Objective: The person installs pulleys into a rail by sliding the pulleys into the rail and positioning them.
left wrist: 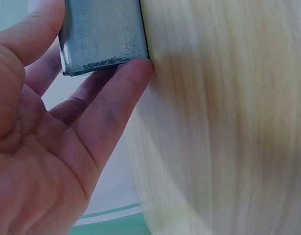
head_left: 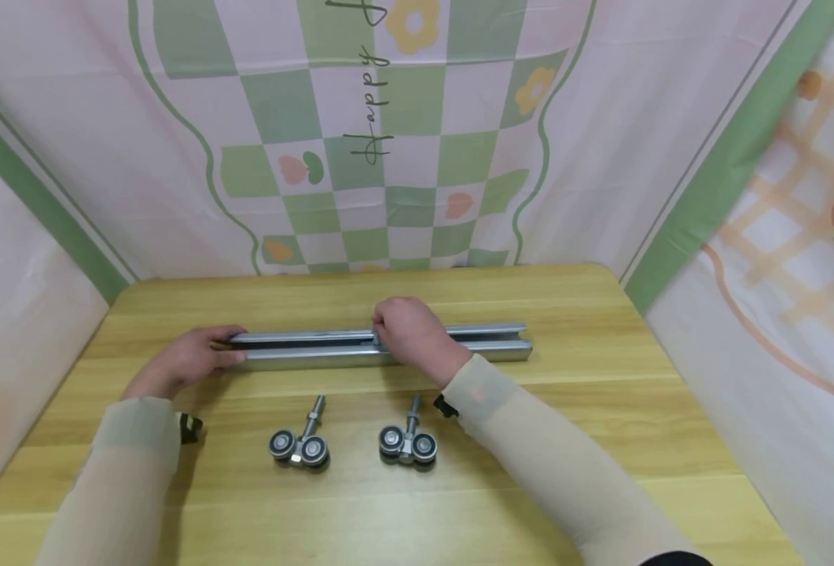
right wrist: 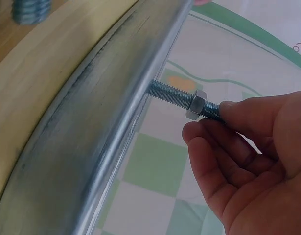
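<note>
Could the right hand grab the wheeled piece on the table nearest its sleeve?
Probably yes, if it lets go first: the right hand pinches a bolt at the rail, but the wheeled piece lies uncovered on the table, near that wrist.

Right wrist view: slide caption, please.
Right hand pinches a silver threaded metal bolt with silver hexagonal nut, protruding from a long grey metal rail.

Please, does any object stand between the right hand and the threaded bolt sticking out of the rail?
Nothing visible does: the right hand pinches the free end of the threaded bolt. A nut sits on it, between the fingers and the rail. Two roller trolleys lie apart from these.
</note>
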Demonstrator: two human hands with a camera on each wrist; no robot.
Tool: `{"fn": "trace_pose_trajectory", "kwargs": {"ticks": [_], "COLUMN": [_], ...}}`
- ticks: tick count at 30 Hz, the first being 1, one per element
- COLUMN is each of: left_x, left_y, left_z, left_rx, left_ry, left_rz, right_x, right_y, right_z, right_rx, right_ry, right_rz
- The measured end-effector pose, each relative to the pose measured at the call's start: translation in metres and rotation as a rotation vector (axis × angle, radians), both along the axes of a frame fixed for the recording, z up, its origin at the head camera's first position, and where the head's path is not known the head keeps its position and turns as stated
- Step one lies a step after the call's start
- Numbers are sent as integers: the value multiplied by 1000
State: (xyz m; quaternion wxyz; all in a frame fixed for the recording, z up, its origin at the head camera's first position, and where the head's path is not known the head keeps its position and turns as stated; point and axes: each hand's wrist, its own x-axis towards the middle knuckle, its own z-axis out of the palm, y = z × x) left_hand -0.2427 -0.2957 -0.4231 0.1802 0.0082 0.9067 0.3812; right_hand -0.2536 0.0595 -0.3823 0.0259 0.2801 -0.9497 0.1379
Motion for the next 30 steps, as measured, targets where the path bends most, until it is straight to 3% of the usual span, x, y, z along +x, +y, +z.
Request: {"fn": "trace_pose_trajectory", "kwargs": {"ticks": [17,30], "left_x": [1,1], "left_y": [-2,-1], "left_z": [-2,-1], "left_rx": [-17,-23], "left_ry": [-6,1], "left_rz": [-7,-13], "right_x": [0,3], "right_y": [-31,-53], "right_z": [1,1], "right_rx": [45,70], "right_ry": [-22,-51], "right_rz": [58,50]}}
